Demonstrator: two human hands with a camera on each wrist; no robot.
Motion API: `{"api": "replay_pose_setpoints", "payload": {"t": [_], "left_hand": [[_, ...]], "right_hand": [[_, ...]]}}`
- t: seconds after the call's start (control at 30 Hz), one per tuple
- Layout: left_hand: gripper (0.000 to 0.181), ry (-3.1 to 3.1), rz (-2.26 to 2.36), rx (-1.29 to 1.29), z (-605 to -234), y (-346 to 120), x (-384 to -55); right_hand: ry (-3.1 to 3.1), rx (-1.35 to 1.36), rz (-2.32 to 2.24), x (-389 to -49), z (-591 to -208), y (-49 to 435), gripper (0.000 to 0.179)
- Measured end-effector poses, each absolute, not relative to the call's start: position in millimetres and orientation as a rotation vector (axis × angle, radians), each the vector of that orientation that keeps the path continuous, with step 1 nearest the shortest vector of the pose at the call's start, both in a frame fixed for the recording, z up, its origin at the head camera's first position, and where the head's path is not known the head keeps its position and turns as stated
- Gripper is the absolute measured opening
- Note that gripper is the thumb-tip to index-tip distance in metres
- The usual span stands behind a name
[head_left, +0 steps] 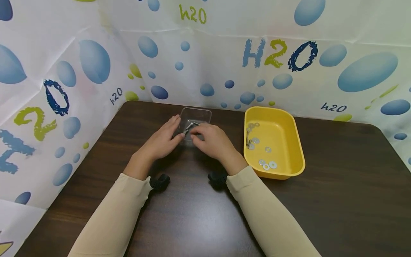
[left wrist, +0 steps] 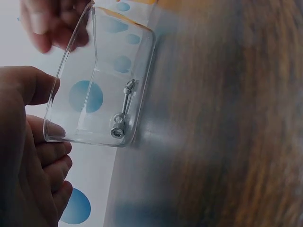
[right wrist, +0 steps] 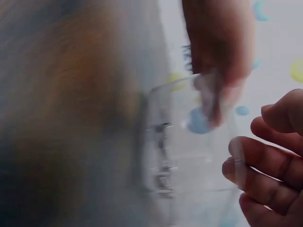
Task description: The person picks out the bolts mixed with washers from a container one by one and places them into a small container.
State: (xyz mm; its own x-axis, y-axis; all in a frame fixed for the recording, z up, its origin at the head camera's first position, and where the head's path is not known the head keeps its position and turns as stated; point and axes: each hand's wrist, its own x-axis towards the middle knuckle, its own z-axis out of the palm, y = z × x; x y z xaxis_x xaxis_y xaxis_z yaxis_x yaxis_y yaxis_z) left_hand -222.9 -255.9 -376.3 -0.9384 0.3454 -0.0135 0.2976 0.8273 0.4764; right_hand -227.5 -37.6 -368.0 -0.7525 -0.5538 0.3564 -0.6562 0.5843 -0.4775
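A small clear plastic box (head_left: 196, 116) sits near the table's far edge, with metal bolts (head_left: 189, 126) inside it. The left wrist view shows a socket-head bolt (left wrist: 124, 111) lying along the box floor. My left hand (head_left: 160, 141) holds the box at its near left corner, thumb and fingers against the walls. Over the box's right side is my right hand (head_left: 212, 141), fingers relaxed, bent and pointing inward. In the right wrist view its fingertips (right wrist: 234, 146) are right at the box rim, with nothing visible between them.
To the right stands a yellow tub (head_left: 284, 142) holding several flat washers (head_left: 268, 149) and a few bolts (head_left: 248, 139) along its left side. The dark wooden table (head_left: 192, 214) meets a white sheet printed with blue drops (head_left: 207, 90) at the back and left.
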Motion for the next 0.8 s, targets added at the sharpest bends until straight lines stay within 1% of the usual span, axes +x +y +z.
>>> {"api": "replay_pose_setpoints", "payload": {"t": [0.27, 0.4, 0.5, 0.63, 0.8], "left_hand": [[0.063, 2.955, 0.751, 0.512, -370, -253, -226], [0.061, 2.988, 0.753, 0.532, -369, -248, -226], [0.061, 2.995, 0.79, 0.554, -367, -242, -224], [0.06, 2.969, 0.865, 0.605, -361, -230, -217], [0.061, 2.926, 0.893, 0.718, -360, -209, -204]], "right_hand": [[-2.526, 1.021, 0.922, -213, -321, -23, 0.022], [-2.413, 0.981, 0.984, -208, -299, -2, 0.022], [-2.365, 0.891, 1.049, -205, -285, 19, 0.021], [-2.355, 0.746, 1.139, -205, -276, 46, 0.022], [-2.401, 0.615, 1.186, -208, -275, 73, 0.025]]}}
